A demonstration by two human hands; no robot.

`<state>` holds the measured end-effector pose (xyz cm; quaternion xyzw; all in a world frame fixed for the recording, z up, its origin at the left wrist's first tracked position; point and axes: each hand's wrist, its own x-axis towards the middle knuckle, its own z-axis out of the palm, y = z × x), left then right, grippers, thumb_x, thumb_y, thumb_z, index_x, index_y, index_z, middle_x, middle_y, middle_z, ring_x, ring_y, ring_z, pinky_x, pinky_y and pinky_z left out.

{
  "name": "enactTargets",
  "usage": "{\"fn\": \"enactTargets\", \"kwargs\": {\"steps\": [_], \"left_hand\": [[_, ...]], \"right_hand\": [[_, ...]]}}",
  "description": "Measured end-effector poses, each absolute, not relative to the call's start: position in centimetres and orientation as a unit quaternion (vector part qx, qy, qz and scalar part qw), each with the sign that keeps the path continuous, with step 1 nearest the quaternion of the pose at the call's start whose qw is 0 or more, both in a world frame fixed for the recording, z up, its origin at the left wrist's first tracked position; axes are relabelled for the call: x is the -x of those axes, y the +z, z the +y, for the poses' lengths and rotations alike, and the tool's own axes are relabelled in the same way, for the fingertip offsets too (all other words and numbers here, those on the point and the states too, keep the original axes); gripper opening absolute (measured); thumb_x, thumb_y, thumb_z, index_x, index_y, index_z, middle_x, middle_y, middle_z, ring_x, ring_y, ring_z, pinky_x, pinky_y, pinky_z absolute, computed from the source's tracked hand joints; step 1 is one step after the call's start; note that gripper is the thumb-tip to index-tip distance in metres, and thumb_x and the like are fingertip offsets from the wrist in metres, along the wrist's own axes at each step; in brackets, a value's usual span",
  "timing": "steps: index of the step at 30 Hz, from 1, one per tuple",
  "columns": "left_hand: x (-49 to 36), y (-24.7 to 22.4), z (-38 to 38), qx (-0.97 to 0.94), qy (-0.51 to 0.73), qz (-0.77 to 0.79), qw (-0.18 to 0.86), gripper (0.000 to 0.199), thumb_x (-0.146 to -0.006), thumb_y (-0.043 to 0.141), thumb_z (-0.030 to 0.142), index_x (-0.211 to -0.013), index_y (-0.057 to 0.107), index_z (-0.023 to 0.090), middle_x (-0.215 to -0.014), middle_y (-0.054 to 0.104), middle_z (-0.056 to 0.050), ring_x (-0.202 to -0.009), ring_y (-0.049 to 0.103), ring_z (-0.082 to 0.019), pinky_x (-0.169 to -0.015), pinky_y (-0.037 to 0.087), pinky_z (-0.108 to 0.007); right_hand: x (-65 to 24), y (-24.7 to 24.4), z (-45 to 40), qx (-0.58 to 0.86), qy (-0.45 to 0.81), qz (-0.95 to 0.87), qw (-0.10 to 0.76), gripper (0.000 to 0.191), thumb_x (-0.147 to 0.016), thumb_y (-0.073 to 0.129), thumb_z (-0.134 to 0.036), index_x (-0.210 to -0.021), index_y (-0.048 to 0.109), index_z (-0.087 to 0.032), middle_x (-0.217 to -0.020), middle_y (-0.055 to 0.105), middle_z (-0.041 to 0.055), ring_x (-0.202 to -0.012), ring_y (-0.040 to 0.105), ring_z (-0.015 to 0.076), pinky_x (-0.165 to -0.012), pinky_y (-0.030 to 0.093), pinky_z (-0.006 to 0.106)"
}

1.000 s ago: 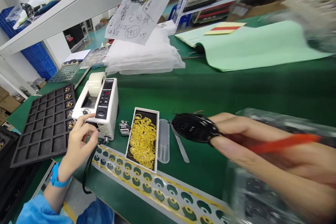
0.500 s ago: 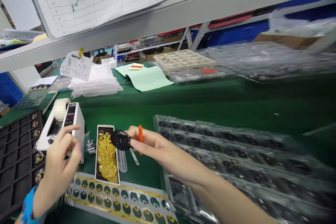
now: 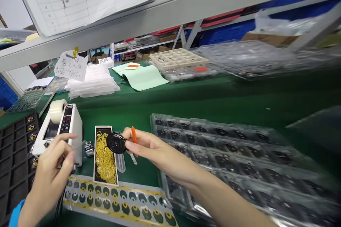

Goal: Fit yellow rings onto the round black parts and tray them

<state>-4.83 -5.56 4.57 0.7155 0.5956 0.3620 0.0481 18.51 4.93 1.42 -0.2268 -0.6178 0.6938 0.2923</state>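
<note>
My right hand point(image 3: 142, 145) pinches a black round watch-like disc point(image 3: 116, 143) at its right edge. An orange pointed stick point(image 3: 134, 134) stands up between the same hand's fingers. The disc hangs over the right side of a white-rimmed box point(image 3: 117, 181) filled with yellow rings point(image 3: 105, 161). My left hand point(image 3: 54, 166) is in front of a white tape dispenser point(image 3: 73, 124), its index finger stretched out and its thumb apart. Nothing shows between its fingers. Below the box lies a clear strip of die-cut stickers point(image 3: 119, 204) with yellow edges.
A black compartment tray point(image 3: 13, 159) sits at the left. Clear blister trays point(image 3: 226, 156) with black parts cover the right side. A small metal piece point(image 3: 89, 149) lies beside the dispenser. Green paper point(image 3: 146, 78) and a beige tray point(image 3: 178, 57) are at the back, under a shelf beam point(image 3: 149, 12).
The view has shifted slightly, so the bench things sit further left. My left hand has moved a little down and left against the dispenser. My right hand still holds the disc and the stick.
</note>
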Motion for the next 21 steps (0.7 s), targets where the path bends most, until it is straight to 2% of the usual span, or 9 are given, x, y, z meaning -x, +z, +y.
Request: {"fn": "enactTargets", "kwargs": {"steps": [3,6,11,21], "left_hand": [[2.7,4.9,-4.7,-0.715,0.415,0.523,0.206,0.026,-0.095,0.047,0.026,-0.07,0.048,0.022,-0.082,0.053,-0.001,-0.08,0.054,-0.016,-0.063,0.039,-0.024],[1.0,4.5,-3.6,-0.684,0.457,0.486,0.294,0.028,-0.092,0.054,0.029,-0.066,0.051,0.02,-0.073,0.045,0.001,-0.066,0.044,-0.013,-0.058,0.035,-0.025],[0.1,3.4,-2.3,-0.662,0.465,0.479,0.34,0.028,-0.09,0.059,0.03,-0.065,0.057,0.02,-0.07,0.042,0.001,-0.065,0.039,-0.014,-0.057,0.03,-0.027],[-0.1,3.4,-1.9,-0.651,0.47,0.48,0.353,0.026,-0.088,0.057,0.025,-0.062,0.054,0.019,-0.07,0.042,0.001,-0.065,0.04,-0.014,-0.057,0.031,-0.027]], "right_hand": [[-18.4,1.4,4.8,0.186,0.725,-0.599,0.285,0.044,-0.08,0.064,-0.061,-0.078,0.046,-0.02,-0.072,0.037,-0.0036,-0.067,0.033,0.0116,-0.064,0.03,0.027],[-18.3,1.3,4.6,0.163,0.737,-0.59,0.286,0.046,-0.079,0.066,-0.061,-0.076,0.046,-0.02,-0.072,0.038,-0.0037,-0.066,0.032,0.0113,-0.064,0.028,0.027],[-18.3,1.3,4.3,0.169,0.743,-0.587,0.272,0.049,-0.078,0.066,-0.064,-0.076,0.046,-0.019,-0.072,0.039,-0.0033,-0.067,0.033,0.0116,-0.064,0.027,0.027],[-18.2,1.1,4.4,0.187,0.738,-0.587,0.275,0.047,-0.077,0.067,-0.062,-0.074,0.047,-0.019,-0.07,0.039,-0.0036,-0.066,0.032,0.0114,-0.063,0.026,0.026]]}}
